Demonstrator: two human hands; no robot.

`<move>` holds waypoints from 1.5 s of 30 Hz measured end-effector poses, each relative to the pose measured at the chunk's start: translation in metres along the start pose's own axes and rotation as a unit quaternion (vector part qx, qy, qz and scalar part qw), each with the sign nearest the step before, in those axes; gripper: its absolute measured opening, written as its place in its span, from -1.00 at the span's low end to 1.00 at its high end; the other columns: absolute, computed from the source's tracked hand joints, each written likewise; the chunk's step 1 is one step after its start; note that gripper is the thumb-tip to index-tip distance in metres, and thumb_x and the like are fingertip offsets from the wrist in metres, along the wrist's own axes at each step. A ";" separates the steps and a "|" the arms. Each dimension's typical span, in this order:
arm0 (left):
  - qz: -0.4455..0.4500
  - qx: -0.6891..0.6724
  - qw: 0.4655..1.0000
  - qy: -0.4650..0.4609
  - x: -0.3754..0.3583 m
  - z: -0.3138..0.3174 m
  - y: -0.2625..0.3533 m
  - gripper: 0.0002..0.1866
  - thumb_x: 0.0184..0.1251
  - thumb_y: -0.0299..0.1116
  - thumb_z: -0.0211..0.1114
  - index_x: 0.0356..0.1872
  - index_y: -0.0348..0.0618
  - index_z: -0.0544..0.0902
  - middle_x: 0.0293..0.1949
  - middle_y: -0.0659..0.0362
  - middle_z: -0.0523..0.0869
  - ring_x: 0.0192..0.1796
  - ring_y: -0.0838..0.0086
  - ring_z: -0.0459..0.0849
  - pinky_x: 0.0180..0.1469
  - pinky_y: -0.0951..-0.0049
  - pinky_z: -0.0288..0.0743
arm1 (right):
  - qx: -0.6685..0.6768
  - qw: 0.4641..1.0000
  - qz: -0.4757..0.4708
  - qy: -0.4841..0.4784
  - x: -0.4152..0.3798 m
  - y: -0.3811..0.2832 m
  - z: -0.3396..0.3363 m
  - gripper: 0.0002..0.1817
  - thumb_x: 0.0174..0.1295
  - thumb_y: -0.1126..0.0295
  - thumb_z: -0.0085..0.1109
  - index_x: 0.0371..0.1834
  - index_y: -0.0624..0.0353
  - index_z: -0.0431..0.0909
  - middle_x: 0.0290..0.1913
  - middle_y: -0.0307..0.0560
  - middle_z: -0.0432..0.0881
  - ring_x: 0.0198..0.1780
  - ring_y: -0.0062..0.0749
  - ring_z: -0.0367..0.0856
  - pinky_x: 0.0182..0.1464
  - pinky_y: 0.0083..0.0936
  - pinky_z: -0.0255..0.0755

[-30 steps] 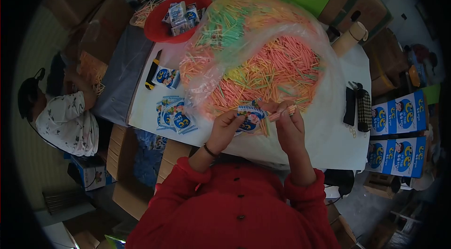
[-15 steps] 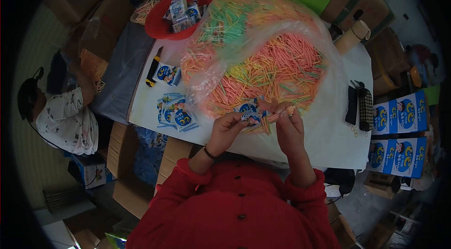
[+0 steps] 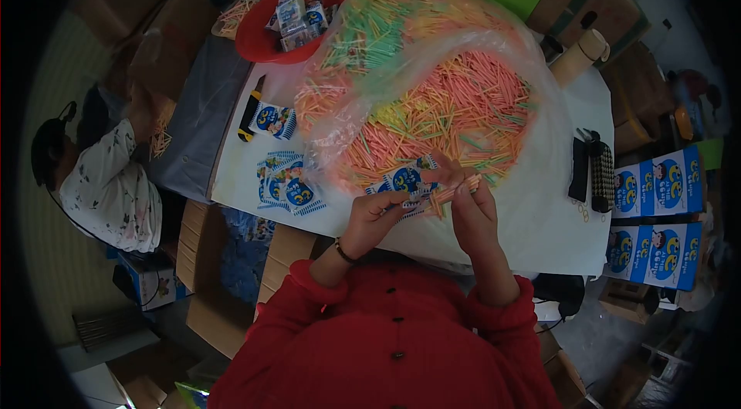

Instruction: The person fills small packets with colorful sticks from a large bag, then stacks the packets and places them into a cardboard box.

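My left hand (image 3: 372, 214) pinches a small blue-and-white printed packet (image 3: 404, 179) at its lower edge. My right hand (image 3: 471, 205) grips a short bundle of orange sticks (image 3: 454, 190), its end touching the packet's open side. Both hands hover at the near rim of a big clear plastic bag (image 3: 432, 92) full of pink, orange, green and yellow sticks. My sleeves are red.
Flat packets (image 3: 287, 187) lie left of my hands, one more (image 3: 272, 120) by a yellow-handled cutter (image 3: 251, 113). A red bowl (image 3: 266, 42) holds filled packets. A black brush (image 3: 598, 176) and printed boxes (image 3: 656, 216) sit at the right. Another person (image 3: 108, 185) sits on the left.
The packet has been raised and turned flatter toward the stick bundle; my hands have closed in on each other. The person at the left has lifted an arm.
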State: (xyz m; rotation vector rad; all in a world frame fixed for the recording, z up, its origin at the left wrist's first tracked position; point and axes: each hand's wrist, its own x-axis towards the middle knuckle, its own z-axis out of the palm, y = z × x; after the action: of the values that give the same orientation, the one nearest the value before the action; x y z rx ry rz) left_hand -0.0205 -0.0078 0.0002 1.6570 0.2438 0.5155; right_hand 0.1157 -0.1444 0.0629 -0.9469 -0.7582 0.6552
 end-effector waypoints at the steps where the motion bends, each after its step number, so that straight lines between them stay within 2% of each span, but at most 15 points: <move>1: 0.002 0.041 0.999 -0.014 0.002 0.000 0.010 -0.83 0.30 -0.60 0.27 -0.11 -0.27 0.66 -0.26 0.20 0.75 -0.21 0.61 0.69 -0.17 0.55 0.56 | -0.001 1.000 0.010 -0.005 0.000 -0.001 0.001 -0.77 0.51 0.23 -0.14 -0.17 0.13 0.43 0.10 0.07 0.59 0.43 -0.15 0.27 0.50 -0.03 -0.14; 5: 0.075 0.179 0.980 -0.034 0.006 -0.001 0.017 -0.79 0.24 -0.59 0.32 -0.10 -0.23 0.67 -0.26 0.17 0.74 -0.24 0.57 0.69 -0.23 0.54 0.54 | -0.010 0.999 0.000 -0.037 0.003 0.002 0.001 -0.76 0.48 0.19 -0.08 -0.16 0.10 0.49 0.05 0.02 0.62 0.46 -0.17 0.21 0.48 -0.06 -0.12; 12: 0.057 0.129 0.989 -0.055 0.006 -0.004 0.016 -0.80 0.33 -0.59 0.22 -0.06 -0.20 0.66 -0.28 0.19 0.72 -0.24 0.53 0.68 -0.21 0.51 0.54 | -0.079 0.996 0.006 -0.050 0.000 0.010 -0.004 -0.75 0.47 0.21 -0.07 -0.16 0.13 0.51 -0.03 -0.03 0.61 0.34 -0.17 0.41 0.44 -0.11 0.05; 18: -0.109 -0.145 0.983 -0.003 0.004 -0.001 0.000 -0.83 0.47 -0.49 0.11 -0.03 -0.27 0.61 -0.11 0.17 0.72 -0.09 0.51 0.67 -0.05 0.54 0.51 | -0.018 0.997 -0.028 -0.074 -0.007 0.000 0.004 -0.87 0.50 0.37 -0.17 -0.10 0.15 0.36 0.03 -0.03 0.62 0.31 -0.30 0.38 0.37 -0.24 0.15; 20: -0.206 -0.347 0.915 0.011 0.004 -0.004 0.005 -0.81 0.49 -0.51 0.08 0.00 -0.25 0.60 -0.01 0.21 0.68 -0.02 0.52 0.65 0.05 0.55 0.47 | 0.000 0.990 0.115 -0.079 -0.019 -0.007 0.012 -0.84 0.49 0.30 -0.15 -0.14 0.12 0.37 -0.03 0.02 0.63 0.03 -0.43 0.52 0.24 -0.37 0.26; 21: -0.207 -0.348 0.914 0.012 0.004 -0.004 0.008 -0.81 0.49 -0.51 0.08 0.00 -0.25 0.60 -0.01 0.21 0.68 -0.02 0.52 0.65 0.05 0.55 0.47 | 0.000 0.990 0.116 -0.079 -0.021 -0.002 0.013 -0.84 0.49 0.30 -0.15 -0.14 0.12 0.37 -0.03 0.02 0.63 0.03 -0.43 0.52 0.24 -0.37 0.26; 23: -0.212 -0.519 0.828 0.007 0.009 -0.001 0.025 -0.82 0.48 -0.51 0.08 -0.02 -0.21 0.61 -0.05 0.23 0.69 -0.01 0.58 0.63 0.08 0.55 0.48 | -0.056 0.976 0.209 -0.031 -0.027 0.020 0.011 -0.85 0.49 0.30 -0.14 -0.14 0.11 0.38 0.00 0.05 0.63 0.00 -0.48 0.50 0.11 -0.46 0.29; 27: -0.180 -0.436 0.881 0.041 -0.003 -0.003 -0.001 -0.82 0.42 -0.57 0.14 -0.03 -0.22 0.62 -0.09 0.20 0.72 -0.03 0.61 0.64 0.05 0.54 0.51 | 0.001 0.977 0.211 -0.039 -0.036 0.032 -0.006 -0.85 0.48 0.29 -0.10 -0.14 0.11 0.37 0.01 0.06 0.63 0.09 -0.41 0.51 0.17 -0.41 0.30; 29: -0.068 -0.260 0.962 0.038 -0.009 -0.009 -0.006 -0.83 0.34 -0.62 0.23 -0.09 -0.27 0.65 -0.15 0.15 0.75 -0.09 0.59 0.67 -0.04 0.55 0.56 | 0.160 0.982 0.094 0.027 -0.030 0.017 -0.003 -0.85 0.46 0.28 -0.06 -0.14 0.10 0.38 0.05 0.09 0.62 0.21 -0.31 0.49 0.22 -0.35 0.30; 33: -0.034 -0.105 0.994 0.009 -0.005 -0.007 0.008 -0.80 0.27 -0.70 0.24 -0.10 -0.34 0.67 -0.18 0.14 0.75 -0.13 0.58 0.68 -0.06 0.57 0.56 | 0.127 0.989 0.000 0.072 -0.009 -0.008 0.016 -0.85 0.46 0.26 -0.05 -0.13 0.10 0.39 0.09 0.12 0.61 0.30 -0.19 0.45 0.33 -0.22 0.22; 36: -0.020 0.002 1.000 -0.020 0.000 -0.003 0.022 -0.75 0.27 -0.67 0.26 -0.03 -0.36 0.66 -0.19 0.15 0.75 -0.14 0.59 0.68 -0.08 0.59 0.56 | 0.082 0.996 -0.018 0.020 -0.004 -0.005 0.018 -0.84 0.47 0.25 -0.08 -0.12 0.07 0.40 0.12 0.13 0.61 0.41 -0.13 0.31 0.44 -0.13 0.02; 38: 0.000 0.000 1.000 -0.003 0.000 -0.003 0.024 -0.70 0.26 -0.61 0.30 0.04 -0.29 0.66 -0.21 0.16 0.78 -0.16 0.62 0.71 -0.10 0.59 0.58 | -0.003 0.999 0.017 -0.029 -0.002 0.003 0.013 -0.83 0.49 0.23 -0.12 -0.10 0.05 0.39 0.13 0.06 0.62 0.54 -0.10 0.04 0.51 -0.07 -0.26; 42: -0.005 -0.008 1.000 -0.006 -0.004 -0.008 0.020 -0.71 0.27 -0.61 0.29 0.02 -0.28 0.66 -0.19 0.14 0.78 -0.15 0.60 0.71 -0.10 0.58 0.58 | -0.075 0.996 0.041 -0.034 0.000 0.005 0.020 -0.84 0.48 0.25 -0.10 -0.10 0.07 0.39 0.21 0.01 0.57 0.58 -0.11 -0.12 0.52 -0.08 -0.40; 44: -0.014 -0.025 1.000 -0.012 -0.006 -0.008 0.013 -0.73 0.31 -0.61 0.25 0.03 -0.30 0.65 -0.13 0.14 0.77 -0.10 0.58 0.70 -0.05 0.58 0.56 | -0.338 0.931 0.020 -0.138 -0.003 0.007 0.015 -0.78 0.42 0.26 0.00 0.00 0.11 0.38 0.29 -0.02 0.50 0.58 -0.08 -0.11 0.52 -0.12 -0.47; 45: -0.013 -0.023 1.000 -0.010 -0.009 -0.007 0.010 -0.73 0.31 -0.61 0.25 0.03 -0.30 0.65 -0.13 0.14 0.77 -0.10 0.58 0.70 -0.05 0.58 0.56 | -0.336 0.931 0.018 -0.140 -0.005 0.005 0.014 -0.78 0.42 0.26 0.00 0.00 0.11 0.38 0.29 -0.02 0.50 0.58 -0.08 -0.11 0.52 -0.12 -0.47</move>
State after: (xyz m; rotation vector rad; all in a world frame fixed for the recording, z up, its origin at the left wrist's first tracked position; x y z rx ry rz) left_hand -0.0323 -0.0073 0.0083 1.6118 0.2361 0.4808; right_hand 0.1009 -0.1393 0.0620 -1.5127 -1.2661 0.5735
